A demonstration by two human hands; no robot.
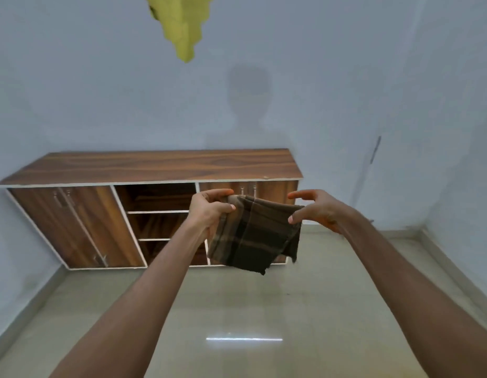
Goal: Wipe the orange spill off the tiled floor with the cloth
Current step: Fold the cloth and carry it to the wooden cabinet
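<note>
A brown checked cloth (254,236) hangs in the air in front of me, at about chest height above the tiled floor (236,309). My left hand (209,211) pinches its upper left corner between thumb and fingers. My right hand (316,208) pinches the upper right corner with thumb and forefinger. The cloth droops between the two hands, its lower edge ragged. No orange spill shows on the floor, apart from a faint yellowish tint at the bottom right edge (395,373).
A low wooden cabinet (155,166) with open shelves in the middle stands against the pale wall behind the cloth. A yellow-green blotch (182,25) hangs at the top of the view. Glossy beige tiles stretch toward me, with walls at left and right.
</note>
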